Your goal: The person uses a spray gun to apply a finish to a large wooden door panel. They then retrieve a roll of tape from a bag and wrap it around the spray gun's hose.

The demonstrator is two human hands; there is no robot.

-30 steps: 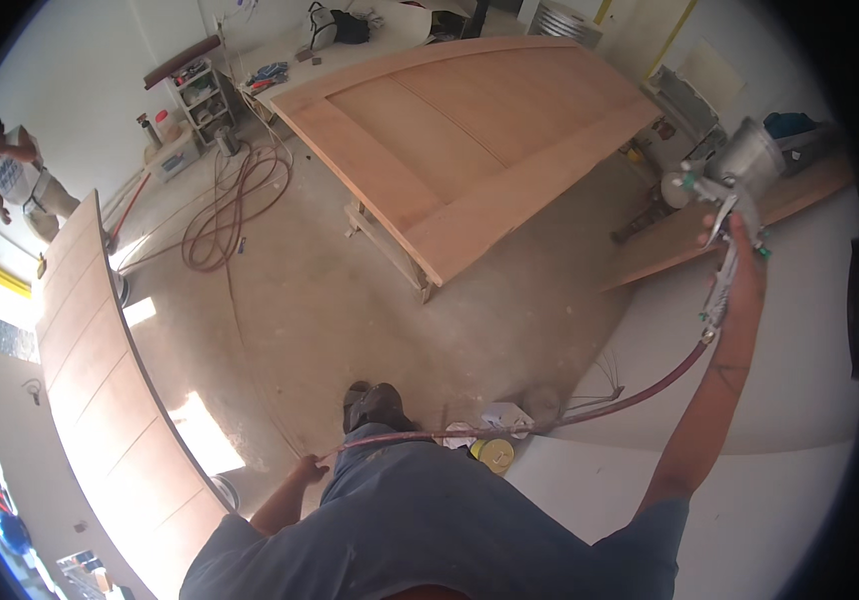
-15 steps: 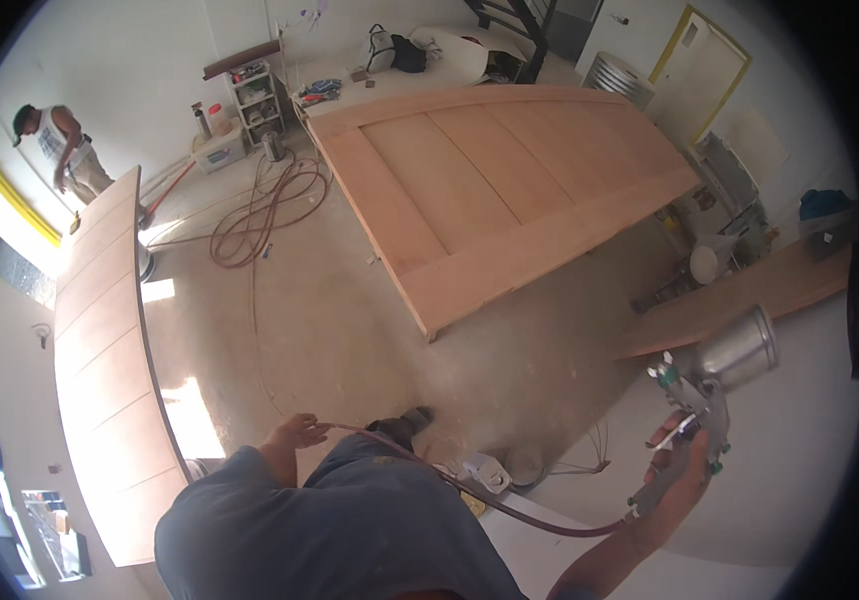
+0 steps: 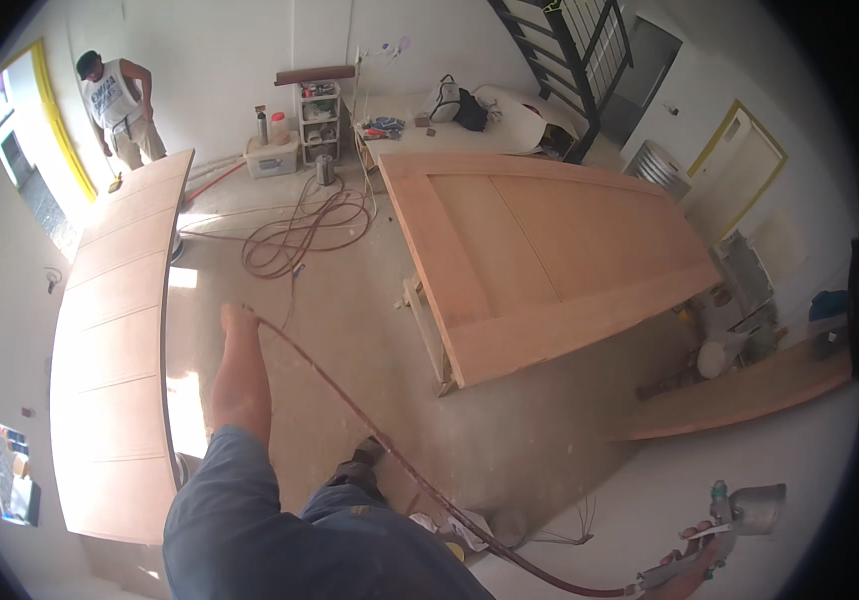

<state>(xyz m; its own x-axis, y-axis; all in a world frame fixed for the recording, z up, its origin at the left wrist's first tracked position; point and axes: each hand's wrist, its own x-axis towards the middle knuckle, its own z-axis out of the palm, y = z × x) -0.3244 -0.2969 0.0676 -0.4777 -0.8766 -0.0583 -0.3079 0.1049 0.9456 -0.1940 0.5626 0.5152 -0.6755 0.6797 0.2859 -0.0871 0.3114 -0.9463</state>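
Handling hose: left hand holding it closed-fisted, right hand wrapping spray gun; next move probably needing hose slack.

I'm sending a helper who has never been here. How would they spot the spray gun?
Find the large raised wooden panel right of centre. Drop to the picture's lower right, where the person's right hand grips the spray gun. Its silver cup, green knobs and attached reddish hose set it apart from the plank above it.
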